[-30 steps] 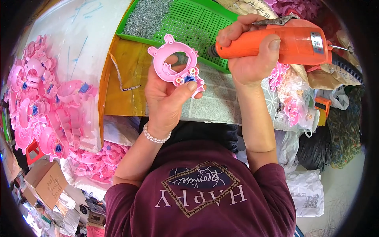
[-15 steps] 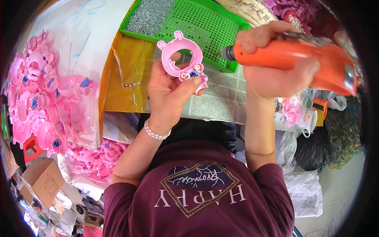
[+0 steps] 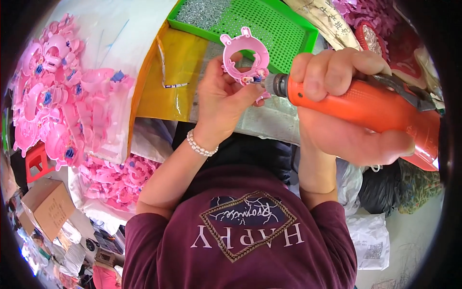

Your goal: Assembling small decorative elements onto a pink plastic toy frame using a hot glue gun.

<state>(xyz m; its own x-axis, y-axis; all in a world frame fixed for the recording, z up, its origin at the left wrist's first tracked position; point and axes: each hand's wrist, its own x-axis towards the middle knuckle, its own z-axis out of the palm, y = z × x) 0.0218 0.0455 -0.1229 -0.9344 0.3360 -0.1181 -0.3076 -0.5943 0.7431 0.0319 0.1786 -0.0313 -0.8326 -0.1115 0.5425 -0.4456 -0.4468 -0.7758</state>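
Note:
My left hand [image 3: 221, 98] pinches a pink plastic part [image 3: 227, 54] by its lower end. The part has a round ring with small ears on top and a narrow neck with a bit of blue in it. Wrapped around an orange electric screwdriver [image 3: 365, 103], my right hand [image 3: 332, 77] holds the tool nearly level from the right. Its grey nose [image 3: 277, 85] meets the neck of the pink part beside my left thumb. The very tip is hidden there, so I cannot tell whether a screw sits in it.
A green perforated tray [image 3: 260, 36] with a pile of small silver screws [image 3: 202, 13] lies at the back. Heaped pink parts [image 3: 57, 91] cover the left of the table, with more pink parts [image 3: 115, 178] in a white bag below. A yellow sheet [image 3: 180, 72] lies left of centre.
The screwdriver has come down and left until its nose reaches the pink part; before, it was apart from it. My left hand with the part has shifted slightly right and away in the view.

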